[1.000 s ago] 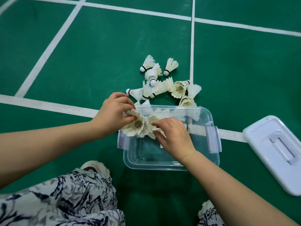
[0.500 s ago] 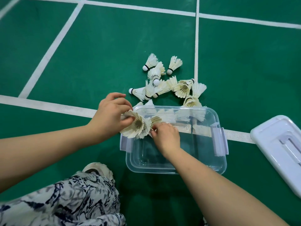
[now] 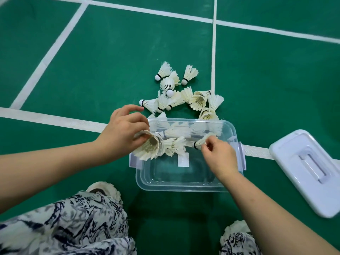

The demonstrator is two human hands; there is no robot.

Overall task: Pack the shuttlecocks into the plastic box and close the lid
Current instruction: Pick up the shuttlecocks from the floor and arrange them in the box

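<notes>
Green court floor [image 3: 110, 61] with white lines, person crouched over it. Dead centre sits the clear plastic box [image 3: 184, 185], lid off, and the near half of its bottom looks bare. Right over its 9 o'clock rim the left hand [image 3: 121, 133] grips a bunch [image 3: 156, 147] of what look like nested shuttlecocks, fingers curled round the feather skirts. Over the 2 o'clock corner the right hand [image 3: 219, 157] pinches a single shuttlecock [image 3: 203, 141] by its feathers, cork end pointing at the bunch. So I'd say we're mid-packing, stacking them into each other before they go in. Next move probably needs that cork lined up with the bunch and pushed in gently so no feathers get crushed, then the lot lowered into the box. Loads left to do: the loose shuttlecocks [image 3: 184, 96] lie in a heap on the floor at 12 o'clock, just past the box, and the lid [image 3: 309, 170] lies on the floor out at 3 o'clock.
</notes>
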